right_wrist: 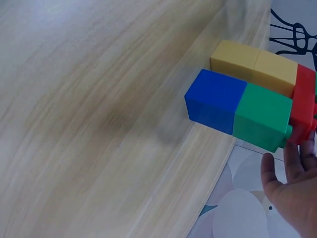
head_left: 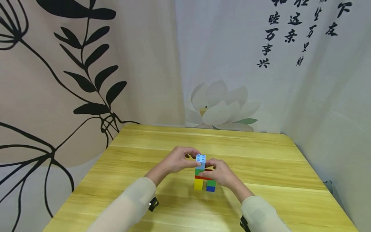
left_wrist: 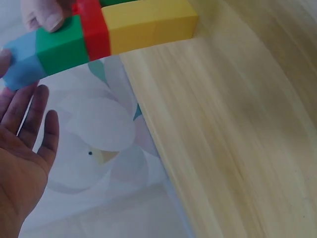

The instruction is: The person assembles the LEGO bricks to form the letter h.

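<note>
A small tower of toy building bricks stands on the table. My left hand (head_left: 179,160) pinches the light blue brick (head_left: 200,159) at the top between thumb and fingers. Directly below it sits a green brick (left_wrist: 62,44), and my right hand (head_left: 221,173) grips the tower here, its thumb across the green brick and its other fingers by the red brick (right_wrist: 303,104). The red brick lies flat as a bridge over two legs. One leg is two yellow bricks (right_wrist: 252,64); the other is a lower green brick (right_wrist: 262,115) on a dark blue brick (right_wrist: 215,101).
The wooden table (head_left: 139,151) extends around the tower on all sides. Behind it hangs a curtain (head_left: 150,64) with plant, lotus and writing prints. Another pale curtain (head_left: 333,112) runs along the right side. Dark wrist straps (head_left: 153,204) show below both sleeves.
</note>
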Demonstrator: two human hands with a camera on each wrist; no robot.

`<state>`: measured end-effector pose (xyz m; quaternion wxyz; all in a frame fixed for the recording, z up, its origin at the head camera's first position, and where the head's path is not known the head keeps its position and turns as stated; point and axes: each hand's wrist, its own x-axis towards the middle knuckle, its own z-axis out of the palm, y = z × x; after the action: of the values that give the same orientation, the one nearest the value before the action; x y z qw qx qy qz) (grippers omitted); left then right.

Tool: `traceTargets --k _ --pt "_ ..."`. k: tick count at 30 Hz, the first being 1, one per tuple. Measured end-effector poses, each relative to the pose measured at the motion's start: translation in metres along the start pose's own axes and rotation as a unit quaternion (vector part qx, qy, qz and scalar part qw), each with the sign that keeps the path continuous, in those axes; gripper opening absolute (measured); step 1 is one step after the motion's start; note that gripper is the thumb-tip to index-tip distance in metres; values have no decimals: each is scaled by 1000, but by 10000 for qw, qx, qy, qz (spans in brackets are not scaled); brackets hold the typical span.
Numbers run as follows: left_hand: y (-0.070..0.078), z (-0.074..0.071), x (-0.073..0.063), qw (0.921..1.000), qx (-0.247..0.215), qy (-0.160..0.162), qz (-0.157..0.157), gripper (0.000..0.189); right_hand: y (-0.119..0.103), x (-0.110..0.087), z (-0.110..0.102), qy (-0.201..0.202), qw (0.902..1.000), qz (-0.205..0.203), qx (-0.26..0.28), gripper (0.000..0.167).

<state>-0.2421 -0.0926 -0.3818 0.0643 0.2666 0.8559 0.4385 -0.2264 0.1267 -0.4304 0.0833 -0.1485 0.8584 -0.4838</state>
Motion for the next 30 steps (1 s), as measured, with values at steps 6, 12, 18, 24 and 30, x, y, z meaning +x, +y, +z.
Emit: traceTargets --k 6,12,18,24,30 --pt "-6 5 -1 9992 -362 127 -66 30 0 -1 0 -9 10000 -34 -15 37" --pt "-22 19 -13 9971 -683 335 3 50 13 -11 -3 95 9996 -192 -168 53" --pt "-40 35 -32 9929 -995 613 -196 59 34 -28 -9 383 9992 -2 -140 53" --pt "-45 50 -33 9880 -1262 866 -196 44 42 -31 -5 549 9980 201 245 43" --pt "-46 54 -20 9834 -1277 1264 -260 43 41 -24 -1 868 9949 302 425 44"
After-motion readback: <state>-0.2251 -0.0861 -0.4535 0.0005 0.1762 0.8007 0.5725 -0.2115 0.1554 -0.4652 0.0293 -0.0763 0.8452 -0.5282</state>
